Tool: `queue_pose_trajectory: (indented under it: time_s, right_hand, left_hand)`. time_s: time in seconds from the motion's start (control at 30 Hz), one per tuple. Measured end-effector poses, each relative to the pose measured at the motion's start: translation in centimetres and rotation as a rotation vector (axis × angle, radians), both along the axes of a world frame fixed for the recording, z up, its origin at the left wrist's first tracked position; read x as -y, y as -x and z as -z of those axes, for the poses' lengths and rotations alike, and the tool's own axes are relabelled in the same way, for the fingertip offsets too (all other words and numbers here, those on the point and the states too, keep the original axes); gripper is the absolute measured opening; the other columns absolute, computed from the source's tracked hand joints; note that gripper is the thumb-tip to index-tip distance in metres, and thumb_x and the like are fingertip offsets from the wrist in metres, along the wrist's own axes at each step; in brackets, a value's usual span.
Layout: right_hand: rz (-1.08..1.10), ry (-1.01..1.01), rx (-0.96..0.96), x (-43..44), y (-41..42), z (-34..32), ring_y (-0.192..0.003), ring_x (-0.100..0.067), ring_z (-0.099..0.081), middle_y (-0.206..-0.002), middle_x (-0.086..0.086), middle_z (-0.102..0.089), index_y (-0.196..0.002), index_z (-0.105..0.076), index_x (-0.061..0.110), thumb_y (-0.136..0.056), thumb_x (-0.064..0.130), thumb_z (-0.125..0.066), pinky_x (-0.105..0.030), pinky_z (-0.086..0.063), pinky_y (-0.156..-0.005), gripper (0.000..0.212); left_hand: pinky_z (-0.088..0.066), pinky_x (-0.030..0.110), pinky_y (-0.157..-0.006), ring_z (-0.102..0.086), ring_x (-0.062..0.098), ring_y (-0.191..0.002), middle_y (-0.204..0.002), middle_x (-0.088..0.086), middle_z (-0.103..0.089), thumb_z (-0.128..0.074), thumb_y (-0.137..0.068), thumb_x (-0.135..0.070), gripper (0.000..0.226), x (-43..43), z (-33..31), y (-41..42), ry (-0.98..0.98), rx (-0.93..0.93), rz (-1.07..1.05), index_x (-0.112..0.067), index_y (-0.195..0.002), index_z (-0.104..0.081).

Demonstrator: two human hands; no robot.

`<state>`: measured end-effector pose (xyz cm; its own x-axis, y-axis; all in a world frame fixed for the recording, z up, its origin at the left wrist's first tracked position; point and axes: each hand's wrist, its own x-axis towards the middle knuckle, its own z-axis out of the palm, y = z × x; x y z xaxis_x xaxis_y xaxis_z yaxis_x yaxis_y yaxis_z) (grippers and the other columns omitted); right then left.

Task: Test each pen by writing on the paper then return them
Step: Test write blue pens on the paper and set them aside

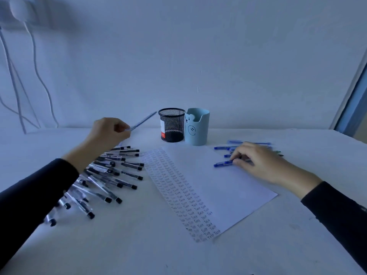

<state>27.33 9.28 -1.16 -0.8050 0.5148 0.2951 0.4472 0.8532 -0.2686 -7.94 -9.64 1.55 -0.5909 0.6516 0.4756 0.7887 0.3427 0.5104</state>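
Two hands: well apart; my left hand [108,132] pinches a blue pen [143,121], my right hand [256,161] pinches a second pen [223,163] at the paper's [218,185] right edge.
Blue pen's axis: slanting up and right, far end just beside the mesh cup's [171,125] rim.
Nearer the cup: left hand.

Paper [228,185]: "Test" handwritten repeatedly in columns along left edge; upper rows too small to read. Mesh cup [175,124] label [162,129]: illegible.
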Motion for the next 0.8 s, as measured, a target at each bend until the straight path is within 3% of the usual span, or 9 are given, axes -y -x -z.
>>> queue_pose_trajectory:
  time_s: [0.1,0.17,0.27,0.4,0.47,0.53,0.67,0.73,0.8]
  right_hand:
    - [-0.069,-0.053,-0.113,0.8,0.5,0.2,-0.090,-0.008,-0.057,-0.090,0.021,-0.059,-0.095,-0.056,0.032,-0.098,0.025,-0.052,-0.034,-0.047,-0.077,0.008]
    - [-0.124,-0.077,-0.122,1.6,0.8,0.1,-0.073,-0.008,-0.050,-0.074,0.017,-0.056,-0.100,-0.053,0.031,-0.100,0.029,-0.045,-0.034,-0.043,-0.068,0.008]
    - [-0.172,-0.063,-0.096,3.0,1.3,0.0,-0.071,-0.010,-0.049,-0.074,0.014,-0.054,-0.104,-0.052,0.035,-0.101,0.036,-0.039,-0.035,-0.043,-0.070,0.013]
    - [-0.141,-0.067,-0.034,4.0,1.2,0.3,-0.083,-0.004,-0.051,-0.078,0.013,-0.055,-0.101,-0.050,0.040,-0.090,0.064,-0.036,-0.031,-0.034,-0.090,0.030]
    - [-0.105,-0.066,-0.044,4.3,1.1,0.4,-0.079,-0.004,-0.051,-0.072,0.007,-0.054,-0.099,-0.049,0.038,-0.080,0.076,-0.038,-0.021,-0.030,-0.088,0.043]
    - [-0.098,-0.023,-0.099,4.5,1.1,0.4,-0.072,-0.005,-0.052,-0.066,0.003,-0.051,-0.098,-0.050,0.036,-0.075,0.079,-0.045,-0.014,-0.030,-0.075,0.049]
    - [-0.145,0.133,-0.213,4.6,1.3,0.4,-0.055,-0.008,-0.044,-0.056,0.011,-0.039,-0.091,-0.052,0.031,-0.076,0.059,-0.067,-0.015,-0.032,-0.057,0.035]
    - [-0.176,0.206,-0.251,4.6,1.4,0.5,-0.052,-0.007,-0.040,-0.053,0.010,-0.034,-0.088,-0.052,0.029,-0.079,0.043,-0.073,-0.013,-0.030,-0.054,0.026]
    - [-0.201,0.276,-0.262,4.7,1.5,0.4,-0.054,-0.006,-0.038,-0.056,0.004,-0.034,-0.088,-0.053,0.029,-0.081,0.040,-0.073,-0.015,-0.029,-0.056,0.024]
  left_hand:
    - [-0.035,0.024,-0.062,-0.052,0.022,-0.065,-0.066,0.009,-0.062,-0.066,-0.088,-0.014,0.016,-0.6,0.3,1.4,0.114,0.023,-0.048,-0.013,-0.072,-0.069]
    - [-0.026,0.026,-0.052,-0.031,0.020,-0.050,-0.044,0.002,-0.039,-0.061,-0.086,-0.010,0.036,-1.5,0.5,2.0,0.205,-0.003,-0.090,-0.012,-0.053,-0.048]
    - [-0.024,0.025,-0.052,-0.022,0.017,-0.044,-0.042,-0.001,-0.025,-0.059,-0.086,-0.014,0.047,-3.0,0.8,2.5,0.329,-0.076,-0.119,-0.014,-0.048,-0.032]
    - [-0.032,0.023,-0.050,-0.038,0.019,-0.048,-0.050,0.003,-0.039,-0.064,-0.080,-0.012,0.034,-4.4,1.6,2.8,0.401,-0.106,-0.183,-0.008,-0.054,-0.043]
    - [-0.042,0.025,-0.057,-0.057,0.027,-0.062,-0.060,0.009,-0.054,-0.067,-0.077,-0.012,0.016,-4.6,1.9,2.9,0.393,-0.116,-0.227,-0.002,-0.067,-0.060]
    - [-0.046,0.028,-0.061,-0.064,0.032,-0.074,-0.070,0.014,-0.062,-0.067,-0.077,-0.010,0.010,-4.7,2.2,3.1,0.378,-0.107,-0.242,0.000,-0.077,-0.067]
    - [-0.047,0.028,-0.059,-0.063,0.031,-0.071,-0.074,0.016,-0.067,-0.067,-0.076,-0.010,0.012,-4.3,2.3,3.5,0.378,-0.093,-0.253,0.001,-0.080,-0.069]
    - [-0.047,0.028,-0.059,-0.063,0.032,-0.071,-0.075,0.017,-0.067,-0.067,-0.075,-0.011,0.013,-4.0,2.4,3.8,0.377,-0.086,-0.250,0.002,-0.079,-0.069]
    - [-0.045,0.027,-0.057,-0.062,0.031,-0.069,-0.073,0.017,-0.066,-0.067,-0.078,-0.014,0.018,-3.7,2.4,4.0,0.363,-0.055,-0.241,0.004,-0.077,-0.068]
